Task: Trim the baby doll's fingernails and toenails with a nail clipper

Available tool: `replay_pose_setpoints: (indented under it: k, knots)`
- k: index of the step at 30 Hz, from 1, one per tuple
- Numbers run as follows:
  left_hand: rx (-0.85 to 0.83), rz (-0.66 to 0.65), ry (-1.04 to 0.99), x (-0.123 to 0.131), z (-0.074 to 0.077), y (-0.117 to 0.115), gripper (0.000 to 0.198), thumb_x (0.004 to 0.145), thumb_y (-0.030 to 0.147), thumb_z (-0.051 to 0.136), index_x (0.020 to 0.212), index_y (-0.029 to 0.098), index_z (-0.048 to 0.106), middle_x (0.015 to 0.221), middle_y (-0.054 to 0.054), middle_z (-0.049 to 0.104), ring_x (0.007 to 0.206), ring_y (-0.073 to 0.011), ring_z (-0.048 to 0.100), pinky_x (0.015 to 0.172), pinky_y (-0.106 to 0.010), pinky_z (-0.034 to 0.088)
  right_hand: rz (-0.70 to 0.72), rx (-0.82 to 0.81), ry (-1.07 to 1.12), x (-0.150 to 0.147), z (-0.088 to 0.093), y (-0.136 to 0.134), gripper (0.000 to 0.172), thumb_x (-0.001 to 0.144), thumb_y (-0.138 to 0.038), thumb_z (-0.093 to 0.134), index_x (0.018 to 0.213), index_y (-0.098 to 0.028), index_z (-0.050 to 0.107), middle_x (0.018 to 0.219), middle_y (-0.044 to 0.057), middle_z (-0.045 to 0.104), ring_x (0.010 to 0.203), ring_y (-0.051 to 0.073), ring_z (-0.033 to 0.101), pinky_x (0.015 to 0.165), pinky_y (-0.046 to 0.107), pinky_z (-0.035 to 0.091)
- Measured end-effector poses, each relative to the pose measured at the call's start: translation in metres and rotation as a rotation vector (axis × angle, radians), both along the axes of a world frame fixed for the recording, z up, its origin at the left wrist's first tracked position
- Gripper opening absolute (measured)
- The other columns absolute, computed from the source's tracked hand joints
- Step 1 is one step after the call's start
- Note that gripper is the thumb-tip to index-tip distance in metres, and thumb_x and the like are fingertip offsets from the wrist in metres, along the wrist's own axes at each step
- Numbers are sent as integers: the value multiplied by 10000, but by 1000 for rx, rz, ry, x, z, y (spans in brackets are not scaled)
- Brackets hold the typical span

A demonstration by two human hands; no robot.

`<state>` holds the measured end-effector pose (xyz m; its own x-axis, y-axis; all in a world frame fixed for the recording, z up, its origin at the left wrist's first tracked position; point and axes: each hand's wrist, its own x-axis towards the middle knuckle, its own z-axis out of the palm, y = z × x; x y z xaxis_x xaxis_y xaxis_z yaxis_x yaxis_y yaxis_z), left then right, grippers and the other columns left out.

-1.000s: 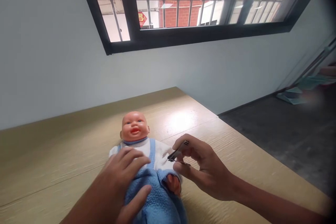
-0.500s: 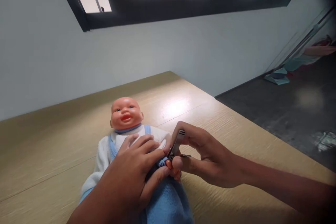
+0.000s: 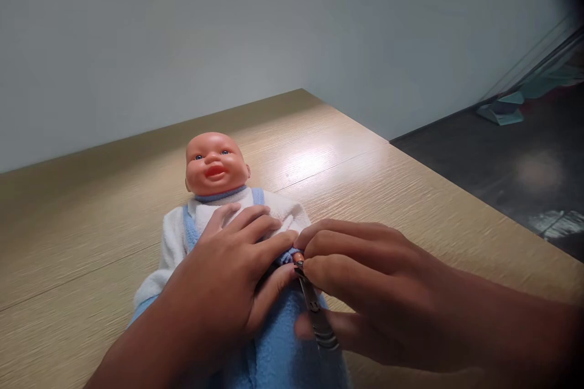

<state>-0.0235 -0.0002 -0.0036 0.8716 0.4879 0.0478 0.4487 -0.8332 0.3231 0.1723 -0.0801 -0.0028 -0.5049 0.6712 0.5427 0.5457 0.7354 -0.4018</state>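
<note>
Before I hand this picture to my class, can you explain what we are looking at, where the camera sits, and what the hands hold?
The camera sits on a person's head and looks down at their own two bare hands; no machine is involved. On the light wooden tabletop lies a plastic baby doll in white and blue fleece clothes, face up. The left hand rests on the doll's chest and pinches the doll's small hand. The right hand holds a small metal nail clipper, its tip at that small hand. Behind is a pale wall.
</note>
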Motion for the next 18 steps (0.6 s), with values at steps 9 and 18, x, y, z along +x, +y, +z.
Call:
replay_pose_setpoints:
  k: [9, 18]
  knots:
    - [41, -9, -4, 0, -2, 0, 184, 940, 389, 427, 1051, 308, 549, 1065, 33, 588, 1126, -181, 490, 1039, -489, 342, 33, -82, 0, -2, 0, 0, 99, 950, -165, 512, 858, -138, 486, 963, 67, 618, 843, 138, 543, 754, 277, 461]
    - [48, -20, 7, -1, 0, -1, 180, 939, 375, 440, 1063, 311, 554, 1077, 36, 592, 1116, -174, 495, 1042, -478, 342, 15, -113, 34, 0, -2, -1, 34, 905, -127, 553, 886, -107, 533, 851, 65, 591, 801, 149, 537, 727, 295, 451]
